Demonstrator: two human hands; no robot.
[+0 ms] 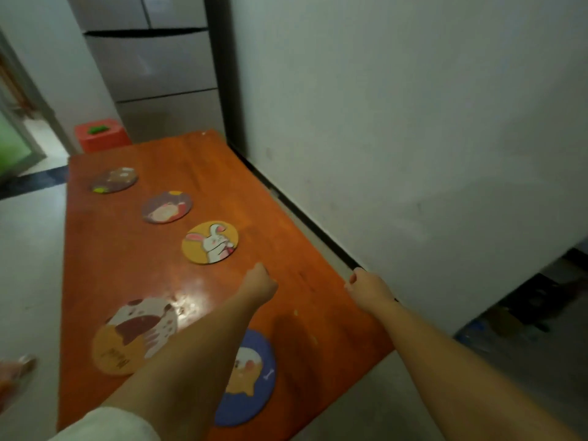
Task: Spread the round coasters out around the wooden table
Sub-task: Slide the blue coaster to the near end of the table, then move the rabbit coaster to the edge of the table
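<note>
Several round picture coasters lie apart on the orange wooden table (133, 256). A brown coaster (114, 180) is farthest, then a purple coaster (167, 207), then a yellow rabbit coaster (210, 242). Nearer me are a yellow-and-white coaster (133, 335) and a blue coaster (251, 377), the blue one partly under my left forearm. My left hand (259, 283) hovers over bare wood just past the rabbit coaster, fingers curled shut, holding nothing. My right hand (369, 286) is at the table's right edge, also curled shut and empty.
A white wall (413, 138) runs close along the table's right side. A grey refrigerator (152, 65) and a red stool (101, 135) stand beyond the far end. Pale floor lies left of the table, with a foot in a sandal (16, 377) at the lower left.
</note>
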